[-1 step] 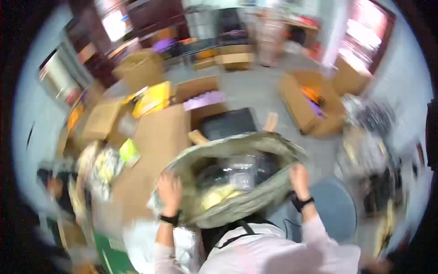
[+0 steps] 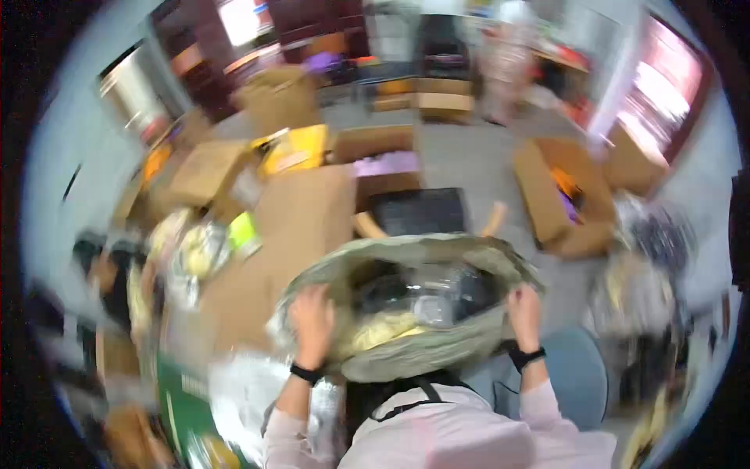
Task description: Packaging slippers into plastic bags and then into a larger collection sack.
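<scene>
Right now both hands grip the big grey-green sack [image 2: 414, 356] by its rim: the left hand [image 2: 312, 316] and right hand [image 2: 525, 311] have fingers clamped on either side, holding it wide open just this side of the black case [image 2: 418, 211]; clear-wrapped bundles [image 2: 437, 293] lie inside.

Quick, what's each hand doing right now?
Left hand: closed on the near rim of the large grey-green sack.
Right hand: closed on the sack's right rim.
</scene>
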A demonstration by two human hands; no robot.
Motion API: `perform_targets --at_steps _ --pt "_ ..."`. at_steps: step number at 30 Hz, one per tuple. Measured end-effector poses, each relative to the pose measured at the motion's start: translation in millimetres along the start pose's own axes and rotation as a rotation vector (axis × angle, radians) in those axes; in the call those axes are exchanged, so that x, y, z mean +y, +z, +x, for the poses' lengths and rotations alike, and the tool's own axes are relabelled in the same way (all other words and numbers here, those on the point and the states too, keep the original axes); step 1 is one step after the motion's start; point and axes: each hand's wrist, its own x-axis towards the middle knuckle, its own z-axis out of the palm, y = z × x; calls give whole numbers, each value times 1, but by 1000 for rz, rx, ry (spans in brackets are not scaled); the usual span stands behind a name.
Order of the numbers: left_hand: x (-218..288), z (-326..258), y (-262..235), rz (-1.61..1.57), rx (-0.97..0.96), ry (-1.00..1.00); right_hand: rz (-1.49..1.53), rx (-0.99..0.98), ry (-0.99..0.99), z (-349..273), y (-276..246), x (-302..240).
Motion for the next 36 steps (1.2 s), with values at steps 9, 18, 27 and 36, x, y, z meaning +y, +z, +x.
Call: perform_targets --at_steps 9,18,27,36 --pt "83 -215 -6 -121 -39 -334 759 -1080 -885 -36 12 -277" --pt "69 -324 -35 220 170 -1081 492 -1542 -1677 -199 29 -367" --pt "17 -408 -33 86 166 -1317 -82 -1584 -1876 -323 151 -412" --pt "-39 -452 1 -35 23 -1176 107 -1323 -1442 -401 220 -413"
